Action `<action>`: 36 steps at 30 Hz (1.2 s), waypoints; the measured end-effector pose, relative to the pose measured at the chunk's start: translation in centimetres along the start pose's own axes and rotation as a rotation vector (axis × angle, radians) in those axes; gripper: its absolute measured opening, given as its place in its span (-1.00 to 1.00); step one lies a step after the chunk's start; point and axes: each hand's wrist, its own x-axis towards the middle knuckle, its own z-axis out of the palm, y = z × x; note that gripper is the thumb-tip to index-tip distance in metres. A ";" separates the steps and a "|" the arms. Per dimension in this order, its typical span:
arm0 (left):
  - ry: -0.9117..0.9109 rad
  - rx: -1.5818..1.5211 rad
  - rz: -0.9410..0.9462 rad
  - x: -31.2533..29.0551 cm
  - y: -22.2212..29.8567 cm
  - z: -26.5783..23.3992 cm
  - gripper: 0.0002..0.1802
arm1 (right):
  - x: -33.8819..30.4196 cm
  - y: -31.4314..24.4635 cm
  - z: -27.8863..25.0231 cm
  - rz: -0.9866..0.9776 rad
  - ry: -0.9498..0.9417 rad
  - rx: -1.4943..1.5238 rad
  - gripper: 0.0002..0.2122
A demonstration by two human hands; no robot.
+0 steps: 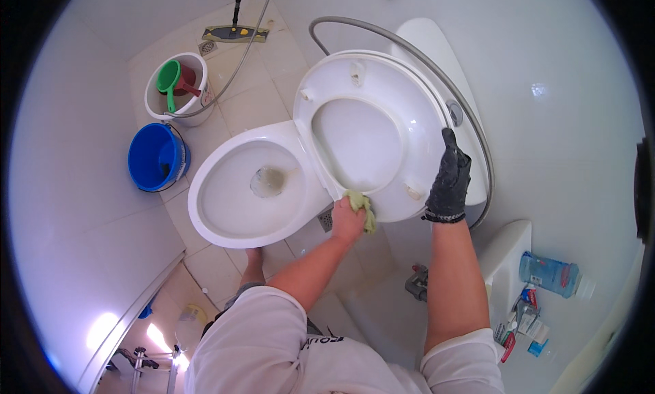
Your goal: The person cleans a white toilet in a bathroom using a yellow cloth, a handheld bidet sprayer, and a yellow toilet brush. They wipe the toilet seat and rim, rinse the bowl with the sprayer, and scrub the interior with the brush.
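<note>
A white toilet bowl [210, 201] with a little water in it stands at the centre left. Its white toilet seat [416, 155] is raised and leans back toward the cistern [426, 39], with the lid behind it. My bare left hand [346, 220] is closed on a crumpled yellow-green cloth [363, 208], pressed at the seat's lower edge near the hinge. My right hand [450, 179], in a black glove, grips the seat's right edge beside the flush button [454, 113]. One gloved finger points up along that edge; the other fingertips are partly hidden.
A grey hose [481, 131] loops around the cistern. At the left stand a blue bucket [147, 158] and a white bucket [151, 97] holding a green dipper [168, 77] and a red dipper. A flat mop [235, 34] lies behind. Bottles and tubes, including a blue bottle [546, 272], sit at the right.
</note>
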 end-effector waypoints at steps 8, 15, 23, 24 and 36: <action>0.167 0.020 0.494 -4.2 7.1 0.2 -0.47 | 0.3 -2.5 0.3 -0.155 0.044 -0.074 -0.71; 0.233 -0.073 0.674 -4.5 9.5 0.3 -0.45 | 0.4 -3.6 -0.2 0.063 -0.072 -0.105 -0.63; 0.085 0.082 0.462 -4.8 3.1 1.8 -0.42 | -0.2 -1.4 0.1 -0.260 0.084 -0.202 -0.73; 0.093 0.052 0.497 -4.3 3.8 1.8 -0.43 | 0.2 -1.0 0.0 -0.402 0.085 -0.290 -0.73; 0.126 -0.435 0.542 -1.9 8.7 -5.1 -0.51 | 0.3 -3.3 0.4 0.079 0.037 -0.030 -0.75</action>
